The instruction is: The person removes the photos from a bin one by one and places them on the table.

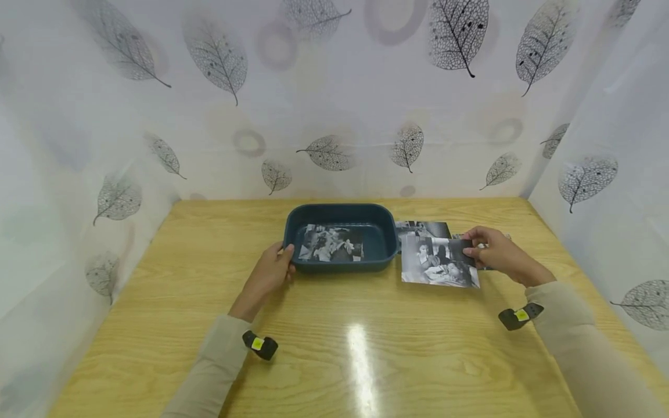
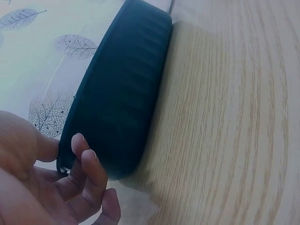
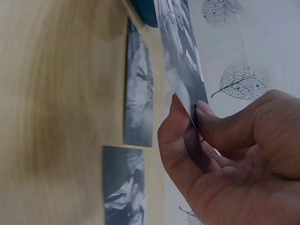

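Note:
A dark teal rectangular basin [image 1: 342, 266] stands toward the back of the table, with a black-and-white photo [image 1: 329, 244] lying inside it. My left hand [image 1: 269, 276] grips the basin's left end, thumb over the rim and fingers curled below it in the left wrist view. Between thumb and fingers, my right hand [image 1: 493, 252] pinches the right edge of another black-and-white photo [image 1: 440, 262], raised above the table just right of the basin. Beneath it lie two more photos, one [image 3: 139, 93] closer to the basin and one [image 3: 124, 187] farther right, both partly hidden in the head view.
The wooden table [image 1: 313, 348] reaches back to a pale curtain [image 1: 345, 104] printed with leaves, which also hangs at both sides. Small black cameras [image 1: 259, 345] sit at the wrists over beige sleeves.

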The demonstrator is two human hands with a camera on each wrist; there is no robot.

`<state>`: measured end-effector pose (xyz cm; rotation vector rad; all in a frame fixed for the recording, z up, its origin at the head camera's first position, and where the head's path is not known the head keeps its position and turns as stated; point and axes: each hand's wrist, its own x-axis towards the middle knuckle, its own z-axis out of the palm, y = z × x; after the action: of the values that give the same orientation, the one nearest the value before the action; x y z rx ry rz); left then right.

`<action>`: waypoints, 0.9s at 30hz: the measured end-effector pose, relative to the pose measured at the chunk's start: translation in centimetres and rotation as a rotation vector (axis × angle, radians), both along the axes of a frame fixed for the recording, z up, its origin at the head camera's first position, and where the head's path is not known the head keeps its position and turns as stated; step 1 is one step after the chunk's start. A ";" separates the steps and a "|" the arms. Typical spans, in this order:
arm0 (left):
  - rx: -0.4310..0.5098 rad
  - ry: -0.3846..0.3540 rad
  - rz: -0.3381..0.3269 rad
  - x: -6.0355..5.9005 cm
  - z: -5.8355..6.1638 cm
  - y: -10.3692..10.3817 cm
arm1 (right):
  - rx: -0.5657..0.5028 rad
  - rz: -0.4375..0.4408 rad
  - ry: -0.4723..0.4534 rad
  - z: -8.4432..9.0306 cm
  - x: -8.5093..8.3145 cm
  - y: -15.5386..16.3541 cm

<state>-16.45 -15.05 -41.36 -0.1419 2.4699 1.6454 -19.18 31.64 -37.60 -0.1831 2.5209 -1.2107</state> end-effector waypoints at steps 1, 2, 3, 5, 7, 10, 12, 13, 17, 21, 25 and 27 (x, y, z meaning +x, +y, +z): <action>-0.002 0.001 -0.001 0.0 0.0 0.0 | -0.004 0.001 -0.003 -0.3 0.1 0.0; -0.003 0.002 -0.003 0.0 0.0 0.0 | -0.008 0.005 -0.003 -0.6 0.2 0.0; -0.004 0.003 -0.004 0.0 0.1 0.0 | -0.012 0.010 -0.002 -0.9 0.3 0.0; -0.005 0.001 -0.005 0.0 0.1 -0.1 | -0.009 0.019 -0.008 -1.6 0.5 -0.1; -0.007 0.000 -0.004 0.0 0.1 -0.1 | -0.005 0.022 -0.014 -2.1 0.6 -0.3; -0.007 -0.003 0.001 0.0 0.0 0.0 | 0.019 0.017 -0.016 -2.8 0.7 -0.6; -0.010 -0.002 0.003 0.0 0.0 0.0 | 0.064 0.015 0.018 -3.2 0.7 -0.8; -0.010 -0.001 0.003 0.0 0.0 0.0 | 0.101 0.022 0.047 -3.3 0.7 -0.9; -0.007 0.004 0.006 0.0 0.0 0.0 | 0.253 0.041 0.158 -3.5 0.6 -1.4; 0.003 0.002 0.010 0.0 0.0 0.0 | 0.355 0.039 0.203 -3.3 0.8 -1.9; 0.005 -0.002 0.009 0.0 -0.1 0.0 | 0.432 0.014 0.204 -3.3 0.9 -2.4; 0.005 -0.003 0.008 0.0 -0.1 0.0 | 0.454 0.005 0.200 -3.4 0.9 -2.5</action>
<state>-16.48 -15.05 -41.48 -0.1542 2.4664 1.6526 -18.30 29.18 -41.00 -0.2044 2.8866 -0.6147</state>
